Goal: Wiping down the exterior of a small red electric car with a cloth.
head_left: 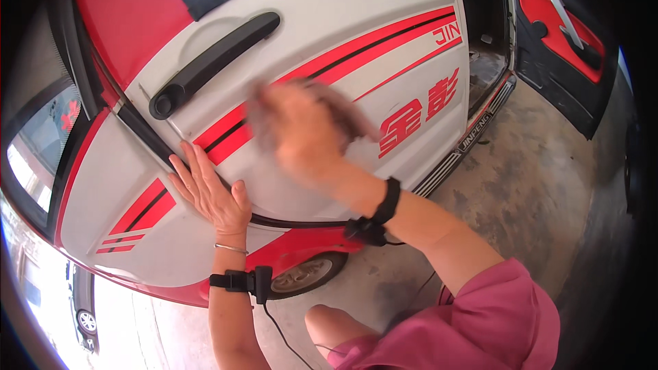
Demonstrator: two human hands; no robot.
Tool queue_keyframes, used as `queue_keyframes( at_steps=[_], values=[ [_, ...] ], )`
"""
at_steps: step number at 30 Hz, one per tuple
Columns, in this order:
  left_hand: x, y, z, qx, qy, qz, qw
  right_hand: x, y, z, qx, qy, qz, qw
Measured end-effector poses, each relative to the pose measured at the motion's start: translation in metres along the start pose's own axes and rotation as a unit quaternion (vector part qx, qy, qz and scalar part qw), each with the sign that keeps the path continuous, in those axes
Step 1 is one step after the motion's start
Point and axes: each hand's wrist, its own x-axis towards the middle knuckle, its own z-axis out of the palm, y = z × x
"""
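My right hand [301,130], smeared by motion, presses a dark brownish cloth [343,106] against the white door [295,192] of a small red and white vehicle. The cloth lies over the red stripe with a black line, below and right of the black door handle [212,62]. My left hand [209,192] rests open, fingers stretched out, on the bodywork at the door's rear edge. Beneath its fingertips runs the dark gap beside the door. A red and black stripe decal [140,212] marks the rear panel just left of that hand.
A second door [562,41], black with a red inset, stands wide at the right. Below the doors runs a sill step [473,133]. A wheel [308,275] shows under the red lower body. Thin cables hang from both wrist straps. Another car [86,308] is outside at lower left.
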Motion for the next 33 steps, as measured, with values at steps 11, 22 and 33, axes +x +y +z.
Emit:
queue_keyframes(
  at_steps=[11, 22, 33],
  values=[
    [0.0, -0.01, 0.002, 0.046, 0.01, 0.017, 0.999, 0.027, -0.012, -0.01, 0.05, -0.118, -0.224, 0.966],
    [-0.001, 0.0, -0.003, 0.12, -0.001, 0.026, 0.992, 0.057, 0.137, -0.124, 0.028, -0.042, -0.175, 0.983],
    [0.002, 0.0, 0.002, 0.139, 0.011, 0.031, 0.99, 0.072, 0.33, -0.19, -0.187, 0.225, 0.322, 0.901]
  ],
)
